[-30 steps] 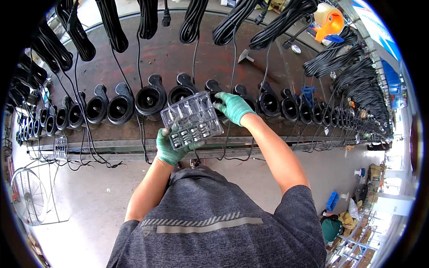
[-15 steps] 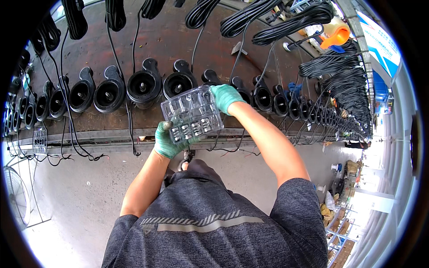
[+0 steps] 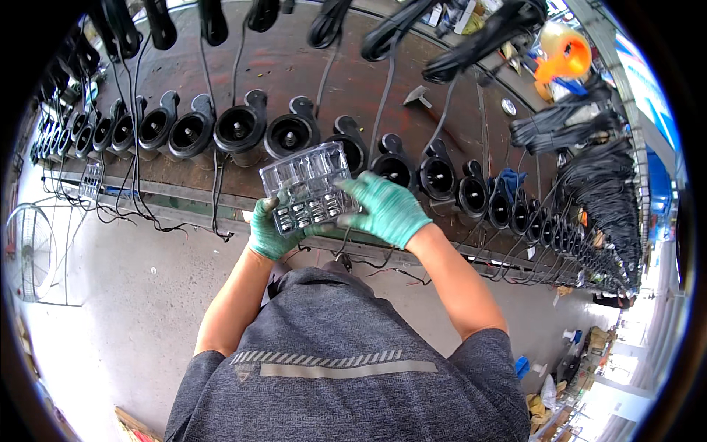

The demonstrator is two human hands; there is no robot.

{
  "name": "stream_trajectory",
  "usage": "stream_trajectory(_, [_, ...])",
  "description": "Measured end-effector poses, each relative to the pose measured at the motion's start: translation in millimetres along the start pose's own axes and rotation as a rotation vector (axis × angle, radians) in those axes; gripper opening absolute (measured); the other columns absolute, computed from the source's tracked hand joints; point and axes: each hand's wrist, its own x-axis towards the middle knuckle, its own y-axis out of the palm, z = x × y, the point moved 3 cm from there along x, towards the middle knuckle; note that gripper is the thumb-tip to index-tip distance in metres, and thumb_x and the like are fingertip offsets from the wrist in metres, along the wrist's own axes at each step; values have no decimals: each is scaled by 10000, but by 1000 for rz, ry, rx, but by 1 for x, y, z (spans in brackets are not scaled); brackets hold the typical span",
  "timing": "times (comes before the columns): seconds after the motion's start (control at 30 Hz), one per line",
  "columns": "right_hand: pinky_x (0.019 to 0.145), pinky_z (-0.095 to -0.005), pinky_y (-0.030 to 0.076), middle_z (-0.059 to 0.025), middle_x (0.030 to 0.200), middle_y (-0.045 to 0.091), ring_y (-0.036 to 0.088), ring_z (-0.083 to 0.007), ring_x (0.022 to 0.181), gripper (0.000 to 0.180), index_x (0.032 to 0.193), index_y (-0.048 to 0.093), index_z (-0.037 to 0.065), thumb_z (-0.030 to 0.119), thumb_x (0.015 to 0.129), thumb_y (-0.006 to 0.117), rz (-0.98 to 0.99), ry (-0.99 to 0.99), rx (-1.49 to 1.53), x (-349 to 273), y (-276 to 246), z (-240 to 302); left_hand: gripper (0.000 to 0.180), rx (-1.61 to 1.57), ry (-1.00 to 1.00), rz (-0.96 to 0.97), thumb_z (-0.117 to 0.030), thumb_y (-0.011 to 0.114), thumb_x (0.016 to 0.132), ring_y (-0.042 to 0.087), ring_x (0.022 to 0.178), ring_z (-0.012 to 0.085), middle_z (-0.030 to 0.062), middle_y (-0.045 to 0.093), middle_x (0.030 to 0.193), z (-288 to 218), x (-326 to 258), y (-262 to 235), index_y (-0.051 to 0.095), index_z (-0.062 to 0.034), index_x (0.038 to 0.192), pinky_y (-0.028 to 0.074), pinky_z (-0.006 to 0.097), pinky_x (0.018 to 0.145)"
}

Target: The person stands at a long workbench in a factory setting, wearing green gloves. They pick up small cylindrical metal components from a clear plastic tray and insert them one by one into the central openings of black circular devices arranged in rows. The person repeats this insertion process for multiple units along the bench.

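Note:
My left hand (image 3: 274, 232), in a green knit glove, grips the lower left corner of a clear plastic compartment tray (image 3: 293, 171). Small shiny metal parts (image 3: 309, 212) fill its lower compartments; the upper ones look bare. My right hand (image 3: 394, 212), gloved alike, hovers at the tray's right edge with fingers apart and tips blurred by motion. Whether a fingertip touches a part cannot be told. Behind the tray, a row of round black housings (image 3: 240, 129) with metal shafts at their centres runs along the bench; one housing (image 3: 352, 151) is partly hidden by the tray.
Coiled black cables (image 3: 329, 23) lie along the bench's (image 3: 294, 74) far side, their leads running to the housings. A hammer (image 3: 427, 103) rests behind the row. An orange-mouthed container (image 3: 567, 59) stands far right. Another clear tray (image 3: 90, 180) sits left; a fan (image 3: 33, 250) stands on the floor.
My right hand has let go of the tray's upper right edge and come down beside its lower right compartments. My left hand keeps its hold. The whole view has shifted slightly.

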Motion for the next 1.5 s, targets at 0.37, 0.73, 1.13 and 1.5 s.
stream_trajectory(0.37, [936, -438, 574, -94, 1215, 709, 710, -318, 1080, 506, 1320, 703, 163, 299, 847, 819, 110, 14, 274, -67, -4, -73, 918, 67, 1, -26, -322, 784, 762, 577, 1334, 471, 256, 521, 1520, 93, 39, 21, 419, -40, 1556, 486, 736, 1060])
stream_trajectory(0.73, [956, -455, 561, -183, 1251, 703, 697, -382, 1106, 523, 1330, 647, 75, 258, 871, 818, 161, 94, 374, -74, -11, -75, 936, 20, -59, -44, -269, 754, 729, 589, 1303, 499, 284, 538, 1484, 94, 43, 23, 401, -37, 1564, 508, 747, 1023])
stream_trajectory(1.13, [512, -278, 511, -18, 902, 726, 662, -102, 642, 256, 1149, 657, 75, 174, 944, 776, -89, 583, 876, -59, -1, -115, 937, 89, -11, -61, -312, 785, 716, 521, 1386, 496, 254, 492, 1548, 61, 20, 8, 440, -82, 1556, 460, 782, 1040])
stream_trajectory(1.5, [492, -260, 508, -58, 909, 713, 694, -137, 636, 365, 1305, 672, 26, 259, 1026, 706, 250, 773, 854, -27, -7, -147, 915, 38, -53, -17, -297, 800, 762, 536, 1368, 493, 255, 512, 1532, 56, 9, 2, 426, -72, 1566, 423, 784, 1080])
